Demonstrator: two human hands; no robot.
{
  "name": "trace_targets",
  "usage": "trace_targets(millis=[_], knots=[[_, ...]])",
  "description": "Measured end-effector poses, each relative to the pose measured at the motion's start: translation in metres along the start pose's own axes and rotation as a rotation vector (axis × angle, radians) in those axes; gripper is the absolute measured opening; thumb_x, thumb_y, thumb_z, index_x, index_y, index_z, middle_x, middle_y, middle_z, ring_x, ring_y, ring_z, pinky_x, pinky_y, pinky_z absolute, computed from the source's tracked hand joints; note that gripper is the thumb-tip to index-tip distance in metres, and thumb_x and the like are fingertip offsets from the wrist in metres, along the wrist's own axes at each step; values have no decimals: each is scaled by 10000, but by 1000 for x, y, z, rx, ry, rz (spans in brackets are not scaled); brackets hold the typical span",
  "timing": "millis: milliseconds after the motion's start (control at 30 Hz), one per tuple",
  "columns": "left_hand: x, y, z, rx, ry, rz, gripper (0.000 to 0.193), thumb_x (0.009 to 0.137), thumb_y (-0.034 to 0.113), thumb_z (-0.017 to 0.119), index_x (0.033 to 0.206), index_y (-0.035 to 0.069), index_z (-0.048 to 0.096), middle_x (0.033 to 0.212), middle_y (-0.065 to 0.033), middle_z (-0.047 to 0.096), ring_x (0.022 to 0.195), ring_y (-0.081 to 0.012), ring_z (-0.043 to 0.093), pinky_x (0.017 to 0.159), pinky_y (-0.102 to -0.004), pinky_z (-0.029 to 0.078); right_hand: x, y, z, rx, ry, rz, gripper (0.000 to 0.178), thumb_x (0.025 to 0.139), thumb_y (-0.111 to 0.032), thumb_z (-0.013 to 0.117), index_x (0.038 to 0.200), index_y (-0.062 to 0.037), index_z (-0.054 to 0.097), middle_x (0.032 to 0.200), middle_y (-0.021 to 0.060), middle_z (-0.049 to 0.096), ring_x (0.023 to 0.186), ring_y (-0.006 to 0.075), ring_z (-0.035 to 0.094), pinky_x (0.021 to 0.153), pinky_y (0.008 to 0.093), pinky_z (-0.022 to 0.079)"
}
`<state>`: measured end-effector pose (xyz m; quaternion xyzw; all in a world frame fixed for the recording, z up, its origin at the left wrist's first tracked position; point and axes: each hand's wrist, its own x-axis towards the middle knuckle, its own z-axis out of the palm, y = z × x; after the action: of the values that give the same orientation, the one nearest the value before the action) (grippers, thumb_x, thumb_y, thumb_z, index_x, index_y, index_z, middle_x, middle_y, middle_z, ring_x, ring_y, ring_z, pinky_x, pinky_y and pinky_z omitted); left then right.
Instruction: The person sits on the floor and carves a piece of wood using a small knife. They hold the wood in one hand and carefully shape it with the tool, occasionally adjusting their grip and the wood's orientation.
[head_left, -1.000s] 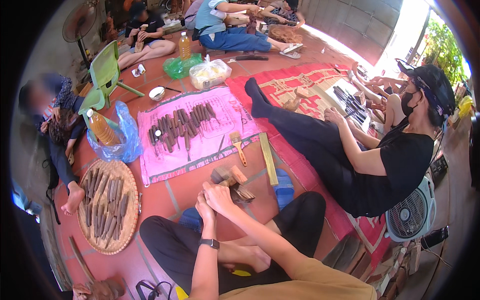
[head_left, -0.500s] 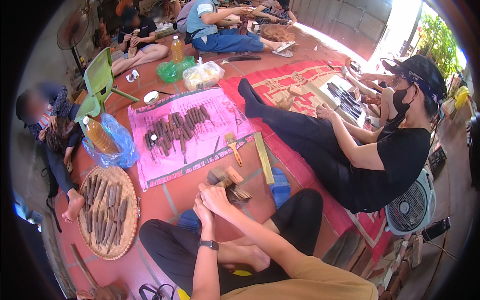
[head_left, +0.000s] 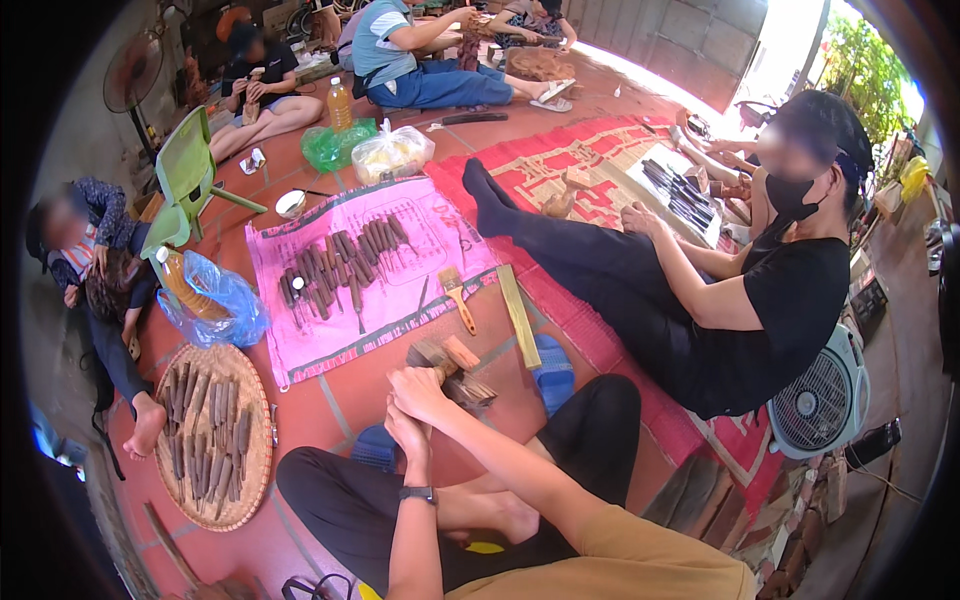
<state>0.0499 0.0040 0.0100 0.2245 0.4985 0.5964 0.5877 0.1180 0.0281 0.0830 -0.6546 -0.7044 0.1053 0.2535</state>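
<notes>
My left hand (head_left: 407, 428) and my right hand (head_left: 418, 391) are pressed together in front of my crossed legs, the right one farther out. Both are closed, and whatever lies in their grip is hidden by the fingers. Just beyond the right knuckles is a carved brown wood piece (head_left: 428, 354) with a paler, orange-toned block (head_left: 461, 352) beside it. Rough split wood (head_left: 472, 388) sits nearest my right forearm. Whether the right hand touches any of this wood cannot be made out. A dark watch (head_left: 418, 493) is on my left wrist.
Ahead, a pink sheet (head_left: 400, 285) bears several dark-handled tools (head_left: 335, 265) and a flat brush (head_left: 456, 298). A wooden strip (head_left: 518, 316) and blue slipper (head_left: 553, 375) lie right of the wood. Left is a woven tray (head_left: 262, 455); a person in black (head_left: 780, 310) sits at right.
The whole view has shifted slightly. My hands stay together by the wood, in nearly the same pose. The seated person at right has turned their head somewhat.
</notes>
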Motion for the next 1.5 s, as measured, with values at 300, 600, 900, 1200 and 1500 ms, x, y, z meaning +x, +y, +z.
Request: trace_targets(millis=[300,600,900,1200,1500], knots=[[11,-14,-20,294,-95,200,434,1048,333,421,1142,-39,622,1046,-123,671,916,-217,654,796,-358,526,-6,-11,11,-38,49,-17,135,737,-164,696,732,-33,665,722,192,684,720,370,704,645,493,536],[1,-11,-13,142,-57,95,441,1044,350,440,1198,-22,621,1089,-119,680,935,-201,647,815,-357,519,7,-8,19,-102,-21,-3,100,749,-138,669,733,-43,695,739,195,700,731,345,721,629,463,552],[2,-28,-13,136,-37,129,489,1049,342,409,1244,-64,597,1156,-160,669,971,-243,642,870,-377,496,16,4,22,-104,-48,70,101,757,-149,681,774,-52,706,777,180,714,767,337,728,656,456,562],[4,-23,-13,285,-18,350,237,1007,182,510,993,-6,652,887,-79,684,790,-156,618,656,-345,517,18,-29,-27,-190,-384,143,212,813,-275,683,836,-74,747,854,184,736,820,342,742,671,498,586],[3,-46,-7,956,134,419,325,1029,226,369,1008,-4,597,884,-269,676,761,-456,677,667,-564,540,27,37,37,-248,-262,-35,223,840,-225,587,780,-38,693,826,184,702,777,364,684,676,501,530]])
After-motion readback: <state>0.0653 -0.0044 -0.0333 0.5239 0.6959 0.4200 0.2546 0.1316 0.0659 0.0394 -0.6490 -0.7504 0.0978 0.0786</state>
